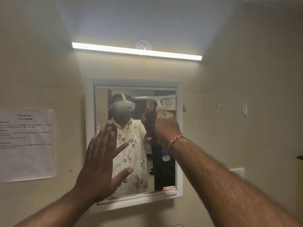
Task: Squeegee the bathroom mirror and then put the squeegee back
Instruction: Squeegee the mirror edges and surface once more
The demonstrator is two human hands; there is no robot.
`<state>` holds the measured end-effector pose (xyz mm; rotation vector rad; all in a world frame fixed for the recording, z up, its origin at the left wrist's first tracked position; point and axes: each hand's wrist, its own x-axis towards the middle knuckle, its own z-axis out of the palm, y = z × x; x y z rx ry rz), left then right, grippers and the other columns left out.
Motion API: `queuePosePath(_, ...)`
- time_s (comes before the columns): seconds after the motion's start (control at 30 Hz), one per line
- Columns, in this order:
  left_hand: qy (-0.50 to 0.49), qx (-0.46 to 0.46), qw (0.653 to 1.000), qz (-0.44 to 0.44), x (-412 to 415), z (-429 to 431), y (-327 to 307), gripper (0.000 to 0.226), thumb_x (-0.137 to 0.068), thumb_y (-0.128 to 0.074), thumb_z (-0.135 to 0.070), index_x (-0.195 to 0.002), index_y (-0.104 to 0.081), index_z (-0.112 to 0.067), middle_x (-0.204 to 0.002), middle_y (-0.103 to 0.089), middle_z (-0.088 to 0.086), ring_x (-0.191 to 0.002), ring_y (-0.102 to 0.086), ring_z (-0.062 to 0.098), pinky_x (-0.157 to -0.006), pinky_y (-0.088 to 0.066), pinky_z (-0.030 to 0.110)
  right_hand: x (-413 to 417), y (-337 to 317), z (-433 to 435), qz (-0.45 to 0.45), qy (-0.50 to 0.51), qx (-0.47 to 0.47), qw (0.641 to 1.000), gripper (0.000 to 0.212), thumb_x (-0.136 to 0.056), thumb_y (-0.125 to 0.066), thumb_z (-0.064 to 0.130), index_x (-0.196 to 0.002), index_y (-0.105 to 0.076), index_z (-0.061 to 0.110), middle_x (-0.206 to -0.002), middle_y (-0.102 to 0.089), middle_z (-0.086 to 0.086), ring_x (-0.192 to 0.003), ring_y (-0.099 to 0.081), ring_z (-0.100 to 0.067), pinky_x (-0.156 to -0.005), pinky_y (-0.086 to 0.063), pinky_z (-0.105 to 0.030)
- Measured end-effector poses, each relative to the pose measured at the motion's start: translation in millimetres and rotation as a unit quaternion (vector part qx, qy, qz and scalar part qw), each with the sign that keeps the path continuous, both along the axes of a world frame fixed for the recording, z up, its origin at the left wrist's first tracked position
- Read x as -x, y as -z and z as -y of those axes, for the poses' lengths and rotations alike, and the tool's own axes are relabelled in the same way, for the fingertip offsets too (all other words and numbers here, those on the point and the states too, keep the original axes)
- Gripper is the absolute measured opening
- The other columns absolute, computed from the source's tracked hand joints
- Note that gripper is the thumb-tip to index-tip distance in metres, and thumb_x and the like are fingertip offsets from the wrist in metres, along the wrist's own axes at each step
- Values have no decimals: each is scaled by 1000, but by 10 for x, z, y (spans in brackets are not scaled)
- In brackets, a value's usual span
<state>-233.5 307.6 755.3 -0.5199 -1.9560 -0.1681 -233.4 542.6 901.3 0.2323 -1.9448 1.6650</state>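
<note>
While our right hand point(165, 123) holds the squeegee point(153, 100) near the top of the mirror point(136, 161), its fingers are wrapped around the short handle with the thumb laid along it, and the blade lies level against the upper right part of the glass. We judge the squeegee light and rigid: pale plastic, a wide thin blade and 1 stubby handle, which is the proper place to take hold of it. Water beads show on our right forearm, so we expect the handle may be slick and advise a firm grasp. Our left hand point(101, 161) is flat and open by the left edge of the mirror, fingers close together, thumb out; we cannot tell whether it touches the glass. The mirror sits in a white frame point(179, 145), and we judge the glass fragile under hard pressure. A clear suction hook point(143, 45) sits on the wall above the light bar point(98, 47). No containers are in view.
</note>
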Motion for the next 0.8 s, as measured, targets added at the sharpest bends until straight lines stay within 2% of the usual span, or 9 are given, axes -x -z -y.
queuePosePath(0.2,-2,-2,999,33,-13,80,335,118,-101,-55,-74,-184,-4,-7,-194,1,16,-180,-7,42,-135,-24,81,14,437,16,23,6,15,1000,38,-115,-39,55,-87,-55,36,-91,-65,11,-86,-63,-9,-72,-48,-27)
queuePosePath(0.33,7,5,999,46,-56,77,550,116,-102,-57,-71,-181,-14,3,-193,-2,18,-179,-7,44,-136,-22,79,0,775,7,42,16,-10,999,46,-114,-36,59,-90,-65,32,-91,-70,7,-86,-64,-8,-70,-48,-29)
queuePosePath(0.43,5,7,999,52,-94,69,694,116,-104,-53,-74,-180,-14,4,-193,-3,19,-180,-7,43,-138,-19,75,-50,1061,-12,62,34,-35,997,53,-114,-34,60,-87,-67,29,-87,-70,7,-82,-63,-8,-66,-43,-26)
queuePosePath(0.63,-16,10,997,81,-112,72,1033,117,-103,-53,-74,-181,-12,3,-193,-4,18,-180,-8,42,-139,-20,74,-74,1789,-29,102,50,-45,993,60,-113,-35,62,-86,-69,20,-77,-67,3,-71,-61,-13,-66,-48,-32)
queuePosePath(0.8,-31,12,995,96,-153,81,1321,116,-107,-39,-83,-181,-14,3,-193,-6,18,-180,-9,40,-141,-15,67,-112,2386,-4,134,47,-22,990,55,-111,-36,62,-85,-68,26,-82,-70,9,-80,-66,-9,-79,-56,-37)
